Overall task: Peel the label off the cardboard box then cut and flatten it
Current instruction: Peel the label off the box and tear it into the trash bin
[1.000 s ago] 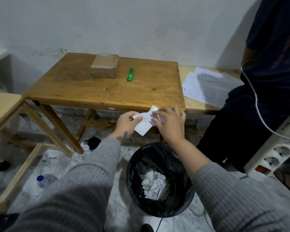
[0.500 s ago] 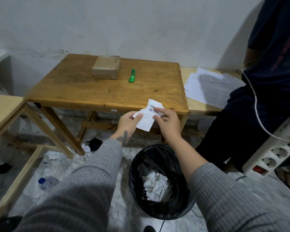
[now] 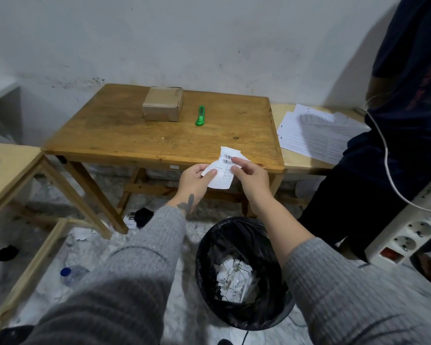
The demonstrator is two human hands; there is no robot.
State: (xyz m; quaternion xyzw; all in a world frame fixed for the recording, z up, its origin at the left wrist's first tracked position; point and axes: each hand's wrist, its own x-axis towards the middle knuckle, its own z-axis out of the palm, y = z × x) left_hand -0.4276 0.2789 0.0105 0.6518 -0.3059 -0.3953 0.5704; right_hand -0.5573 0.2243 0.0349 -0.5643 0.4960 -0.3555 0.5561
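Label (image 3: 222, 171) off the box, pinched by both hands: left hand (image 3: 195, 181) at its 8 o'clock corner, right hand (image 3: 250, 176) fingers clamped at 3 o'clock. Bin (image 3: 241, 272) sits at 6 o'clock directly below; cardboard box (image 3: 162, 103) and cutter (image 3: 200, 116) wait at 12 o'clock on the surface (image 3: 135, 135).

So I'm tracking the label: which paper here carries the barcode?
The crumpled label pinched between left hand and right hand; the table sheets show only ruled lines.

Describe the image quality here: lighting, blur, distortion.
Head view: dim, flat indoor light, soft shadows under the table; wide-angle bending at the edges; sleeves and floor smeared by blur; the label in left hand and right hand stays sharp enough to show its barcode.
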